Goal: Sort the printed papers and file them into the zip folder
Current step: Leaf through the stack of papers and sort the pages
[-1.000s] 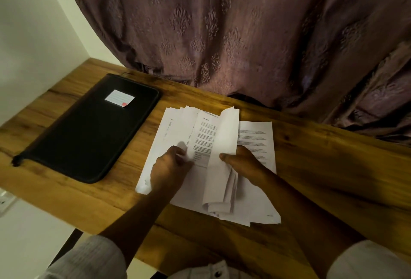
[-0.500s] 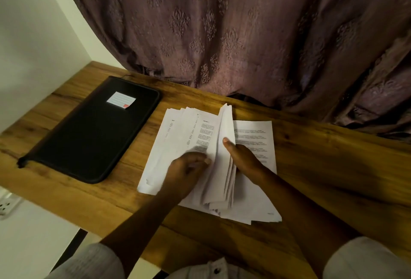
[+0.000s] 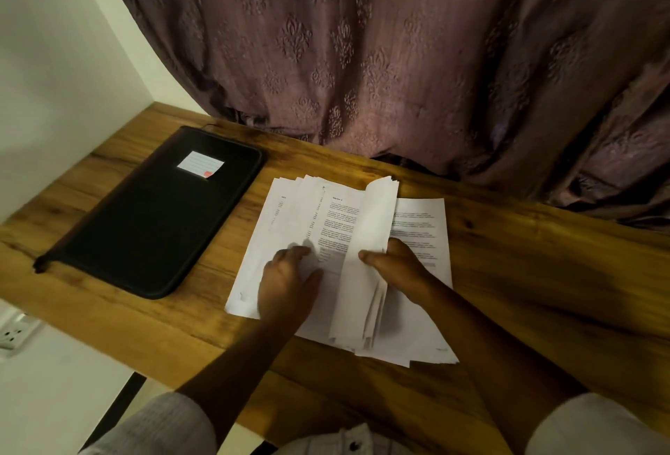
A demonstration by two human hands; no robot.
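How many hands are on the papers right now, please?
2: the left hand rests on the fanned sheets; the right hand grips the raised bundle beside it.

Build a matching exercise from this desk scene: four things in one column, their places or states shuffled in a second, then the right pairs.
Things
1. zip folder
2. left hand
3. right hand
4. curtain

Places or states
a. grips a lifted bundle of sheets
b. hangs behind the desk
c. lies closed, left of the printed papers
d. rests on the spread sheets

Pairs: 1-c, 2-d, 3-a, 4-b
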